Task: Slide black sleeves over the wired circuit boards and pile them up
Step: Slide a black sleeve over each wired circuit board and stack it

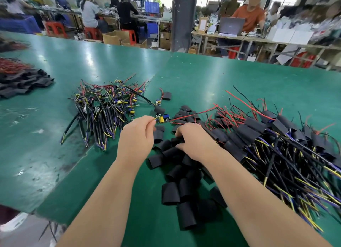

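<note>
left hand (136, 136): fingers curled, pinching one wired circuit board (163, 118) at its cable end, held just above the tabletop (221, 77) between the piles. right hand (195, 143): curled down into the loose sleeves (177, 174), fingers round one black sleeve (177, 140). can't tell if it's free of its neighbours.

risks, my read:
- the board's red and black leads (191, 113) trail right over the sleeve heap. lifting could drag sleeves or hook the finished pile (267, 136).
- sleeves lie flattened, so the mouth may catch on the yellow component and jam partway.
- the sleeves overlap and the right hand may bring up two.
- cables in the bare board pile (105, 106) are knotted. the next pull could bring several.

counts:
- board in hand: 1
- sleeve in grip: 1
- loose sleeves: about two dozen visible, more hidden underneath
- bare boards: too tangled to count
- sleeved boards on the right: a dozen-plus visible, rest buried
- strays beyond the hands: 1 board (158, 102), 1 sleeve (167, 95)
- far left: another sleeve heap (24, 84), uncountable
</note>
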Tool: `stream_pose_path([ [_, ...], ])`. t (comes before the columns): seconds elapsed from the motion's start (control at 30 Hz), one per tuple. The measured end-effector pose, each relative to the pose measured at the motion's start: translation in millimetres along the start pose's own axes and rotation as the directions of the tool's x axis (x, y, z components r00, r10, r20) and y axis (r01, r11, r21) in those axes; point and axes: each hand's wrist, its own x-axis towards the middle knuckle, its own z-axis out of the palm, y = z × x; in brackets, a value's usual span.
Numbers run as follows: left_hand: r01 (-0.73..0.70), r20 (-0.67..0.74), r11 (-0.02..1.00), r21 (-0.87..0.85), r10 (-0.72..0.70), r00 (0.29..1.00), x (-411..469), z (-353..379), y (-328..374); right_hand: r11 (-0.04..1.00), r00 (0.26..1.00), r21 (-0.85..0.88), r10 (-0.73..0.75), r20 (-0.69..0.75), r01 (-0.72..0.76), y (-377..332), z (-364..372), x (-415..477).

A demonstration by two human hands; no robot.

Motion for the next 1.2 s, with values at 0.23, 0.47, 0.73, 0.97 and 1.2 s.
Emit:
stream_pose_path([
  [0.23, 0.024, -0.029, 0.999, -0.035, -0.025, 0.999, 1, 1, -4, 0.967, 0.981, 0.253, 0.040, -0.189, 0.010, 11, -3, -23],
  [0.47, 0.017, -0.022, 0.996, -0.093, -0.019, 1.000, 1, -1, -1, 0.430, 0.907, 0.891, 0.302, -0.294, 0.145, 25, -14, -53],
  [0.73, -0.040, 0.019, 0.980, -0.197, 0.045, 0.999, -1, -1, 4, -0.386, 0.822, 0.805, 0.530, -0.207, 0.451, 45, -29, -67],
  [0.97, -0.049, 0.025, 0.980, -0.193, 0.055, 0.998, -2, -1, 4, -0.458, 0.798, 0.742, 0.577, -0.171, 0.490, 39, -28, -61],
  [1.2, -0.053, 0.038, 0.980, -0.193, 0.062, 0.997, -3, -1, 4, -0.391, 0.809, 0.783, 0.541, -0.231, 0.485, 36, -31, -62],
])
